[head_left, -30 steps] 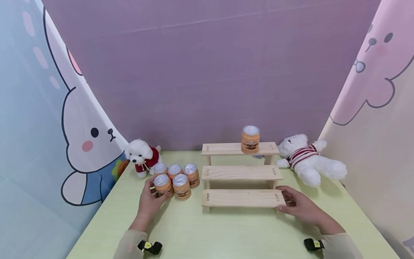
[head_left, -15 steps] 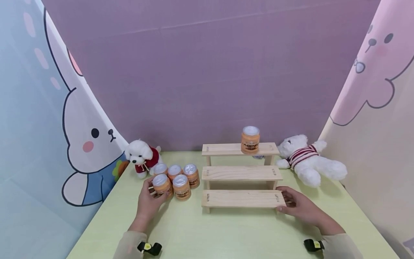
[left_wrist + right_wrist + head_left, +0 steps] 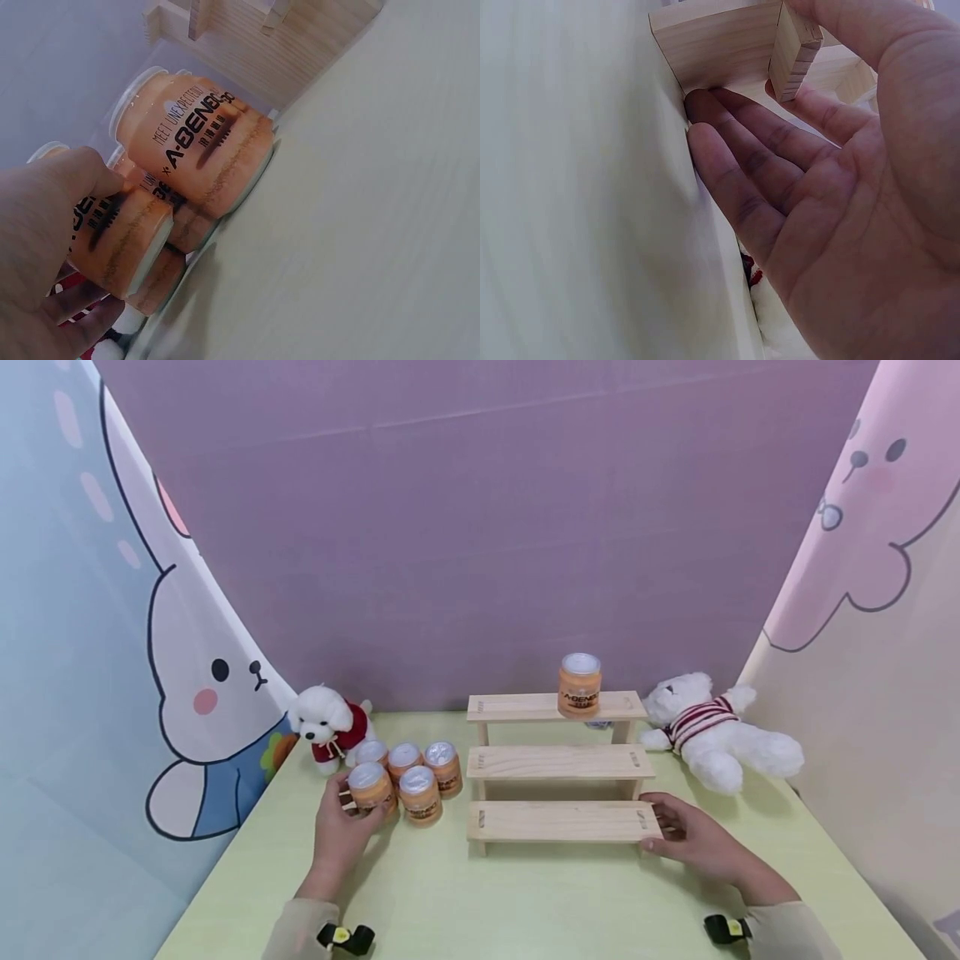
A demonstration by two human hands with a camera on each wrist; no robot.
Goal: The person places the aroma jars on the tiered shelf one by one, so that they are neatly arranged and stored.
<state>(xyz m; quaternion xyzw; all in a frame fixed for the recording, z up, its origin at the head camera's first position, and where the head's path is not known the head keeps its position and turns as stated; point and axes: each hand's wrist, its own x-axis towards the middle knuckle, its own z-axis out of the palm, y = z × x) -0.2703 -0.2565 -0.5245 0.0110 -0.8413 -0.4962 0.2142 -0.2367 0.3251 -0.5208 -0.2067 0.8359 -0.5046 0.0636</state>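
The left hand [image 3: 341, 835] grips a can [image 3: 370, 793], its thumb on the near side and its fingers round the left side. Four more cans [image 3: 420, 797] stand upright just beside it on the desk [image 3: 525, 902]. The right hand [image 3: 697, 841] pinches the right end of the stand's [image 3: 558, 762] lowest step [image 3: 562, 822] between thumb and index finger, other fingers extended below. A sixth can [image 3: 579, 687] stands upright on the top step [image 3: 517, 706], right of its middle. A toy dog [image 3: 324, 717] sits behind the desk cans; a toy bear [image 3: 720, 746] lies right of the stand.
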